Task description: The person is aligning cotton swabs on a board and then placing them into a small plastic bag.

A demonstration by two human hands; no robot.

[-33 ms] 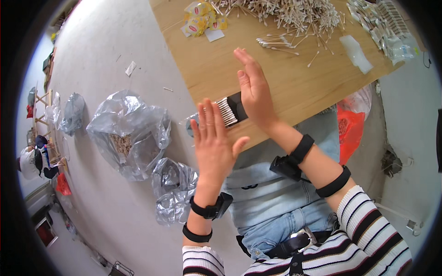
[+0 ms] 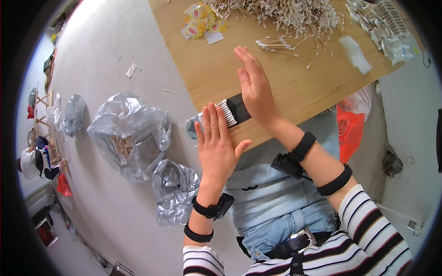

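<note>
A row of white-tipped cotton swabs (image 2: 225, 112) lies side by side at the table's near left edge, beside a black piece (image 2: 238, 108). My left hand (image 2: 216, 149) is stretched out flat, its fingertips over the left part of the row, thumb apart; its fingers hide some of the swabs. My right hand (image 2: 258, 94) stands on edge to the right of the black piece, fingers straight and holding nothing. Past the left fingertips a clear plastic piece (image 2: 192, 128) shows at the table's edge; what it is I cannot tell.
A large heap of cotton swabs (image 2: 294, 14) covers the far table, with a few loose swabs (image 2: 276, 43) in front. Yellow packets (image 2: 198, 23) sit far left, packed swabs (image 2: 380, 25) far right, near a white wrapper (image 2: 355, 55). Clear plastic bags (image 2: 126, 133) stand on the floor left.
My left hand has shifted slightly nearer and to the right over the swabs. My right hand stays almost where it was.
</note>
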